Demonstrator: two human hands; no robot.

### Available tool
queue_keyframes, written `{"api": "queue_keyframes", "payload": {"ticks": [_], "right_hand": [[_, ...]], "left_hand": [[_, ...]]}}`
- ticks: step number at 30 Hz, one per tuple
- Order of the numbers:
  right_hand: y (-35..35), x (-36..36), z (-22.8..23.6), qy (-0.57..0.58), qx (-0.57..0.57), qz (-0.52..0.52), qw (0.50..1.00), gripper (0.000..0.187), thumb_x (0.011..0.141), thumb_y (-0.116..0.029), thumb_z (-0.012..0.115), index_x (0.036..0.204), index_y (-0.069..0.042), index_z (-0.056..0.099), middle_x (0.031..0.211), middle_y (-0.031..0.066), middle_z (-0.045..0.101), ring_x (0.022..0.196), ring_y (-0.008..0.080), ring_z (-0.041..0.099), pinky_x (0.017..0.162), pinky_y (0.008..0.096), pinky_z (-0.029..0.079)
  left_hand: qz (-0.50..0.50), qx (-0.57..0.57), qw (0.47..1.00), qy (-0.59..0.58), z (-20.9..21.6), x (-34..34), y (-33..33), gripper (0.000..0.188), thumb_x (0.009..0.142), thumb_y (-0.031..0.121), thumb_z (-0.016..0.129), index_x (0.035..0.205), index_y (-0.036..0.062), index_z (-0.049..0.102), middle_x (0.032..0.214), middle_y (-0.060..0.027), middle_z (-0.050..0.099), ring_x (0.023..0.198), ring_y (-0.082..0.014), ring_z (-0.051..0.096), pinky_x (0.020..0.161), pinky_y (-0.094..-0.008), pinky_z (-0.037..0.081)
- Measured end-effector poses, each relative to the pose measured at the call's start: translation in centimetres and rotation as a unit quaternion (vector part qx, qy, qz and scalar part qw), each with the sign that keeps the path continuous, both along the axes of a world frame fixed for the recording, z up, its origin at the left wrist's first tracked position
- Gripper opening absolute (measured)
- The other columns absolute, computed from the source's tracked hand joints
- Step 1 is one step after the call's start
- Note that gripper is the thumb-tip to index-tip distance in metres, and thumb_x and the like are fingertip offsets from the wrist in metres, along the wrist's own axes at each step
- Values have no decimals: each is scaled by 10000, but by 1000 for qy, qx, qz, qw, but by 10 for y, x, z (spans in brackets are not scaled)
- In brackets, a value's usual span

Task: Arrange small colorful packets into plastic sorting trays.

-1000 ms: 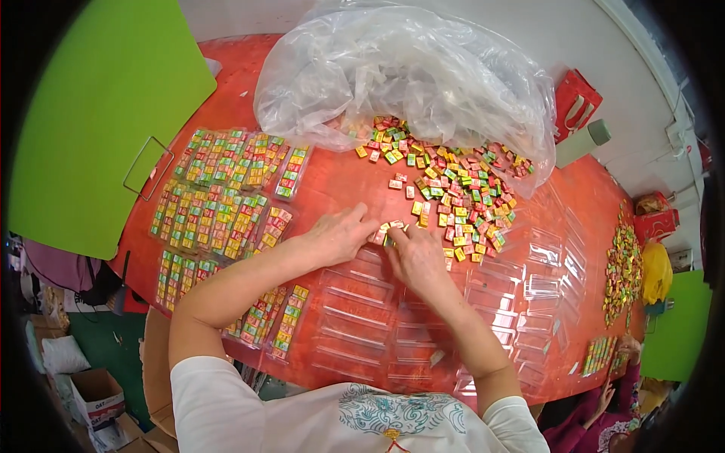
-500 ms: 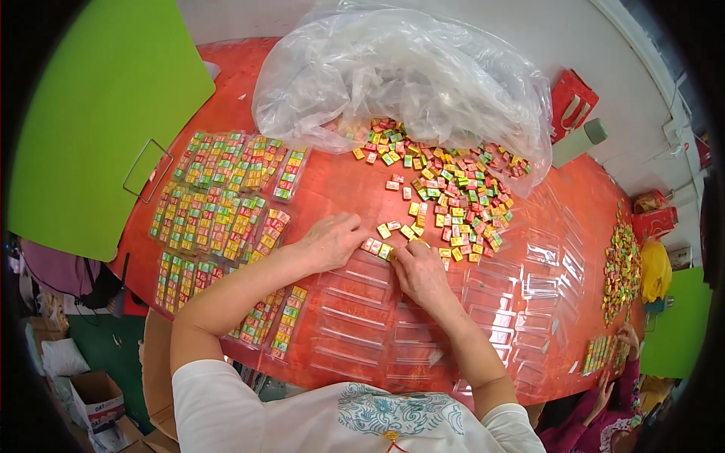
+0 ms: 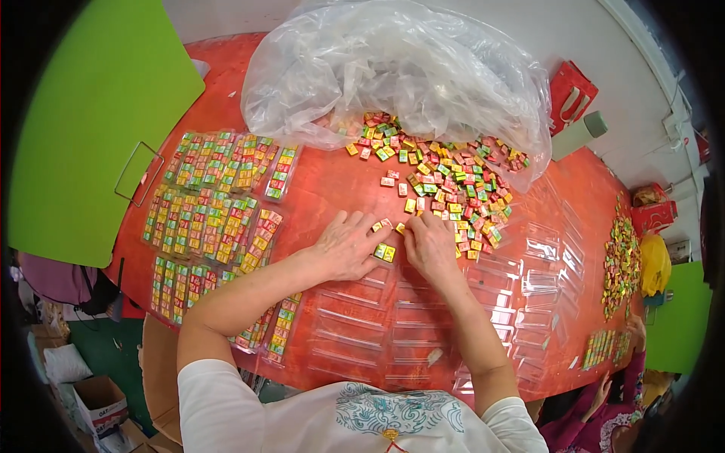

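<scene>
Small box-shaped pieces in red, yellow and green wrappers lie in a loose pile (image 3: 453, 177) at the middle far side. My left hand (image 3: 346, 245) has its fingers bent, thumb and forefinger closed around a small wrapped piece (image 3: 376, 226). Opposite it, my right hand (image 3: 430, 249) pinches a yellow wrapped piece (image 3: 400, 227) at its fingertips. Just below the fingers, a few yellow pieces (image 3: 384, 252) sit at the top of a clear plastic tray (image 3: 351, 302) with long slots. My palms hide part of the tray's top end.
Filled trays (image 3: 208, 219) cover the table's left side. More clear trays (image 3: 491, 302) lie to the right. A large clear plastic bag (image 3: 393, 68) spreads behind the pile. Green panels (image 3: 98, 128) flank the table. At far right, another person's hands (image 3: 638, 332) are beside more pieces (image 3: 621, 257).
My left hand has moved from the tray's top row to loose pieces just beyond it. The right hand has shifted slightly away from me and now pinches a yellow piece.
</scene>
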State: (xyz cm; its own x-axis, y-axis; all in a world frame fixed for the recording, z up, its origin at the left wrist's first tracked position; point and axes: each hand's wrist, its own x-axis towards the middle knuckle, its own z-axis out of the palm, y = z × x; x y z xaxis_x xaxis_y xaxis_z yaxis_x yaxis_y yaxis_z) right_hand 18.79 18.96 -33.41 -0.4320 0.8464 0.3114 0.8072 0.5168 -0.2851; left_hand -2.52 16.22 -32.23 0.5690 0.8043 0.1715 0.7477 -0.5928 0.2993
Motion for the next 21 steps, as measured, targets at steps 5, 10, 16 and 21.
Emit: {"api": "queue_keyframes", "payload": {"ticks": [5,10,16,21], "right_hand": [[1,-6,2,8,26,22,999,152,836,-172,679,975,-119,651,856,67,571,865,251,579,750,402,406],[12,-10,-4,-63,32,84,994,199,839,-188,667,1027,-127,645,872,81,563,884,258,584,758,401,404],[17,-7,-4,-71,46,92,992,199,841,-224,671,997,-107,629,885,90,559,883,268,579,786,426,392],[18,-13,1,-78,9,66,995,216,832,-251,701,997,-119,659,914,89,574,911,272,579,828,429,395]], "left_hand": [[-130,110,985,24,-3,3,2,325,847,235,671,1167,184,649,1039,-83,557,994,-260,530,846,-428,391],[-128,87,988,29,-12,-5,1,232,843,185,638,1069,182,690,1013,-68,564,971,-246,536,802,-390,403],[-89,75,993,31,-14,-22,3,232,838,161,634,1063,158,692,1011,-75,562,960,-255,536,781,-381,423],[-68,76,995,10,-17,-25,2,246,838,148,631,1077,148,691,1024,-83,566,965,-267,535,794,-394,434]]}}
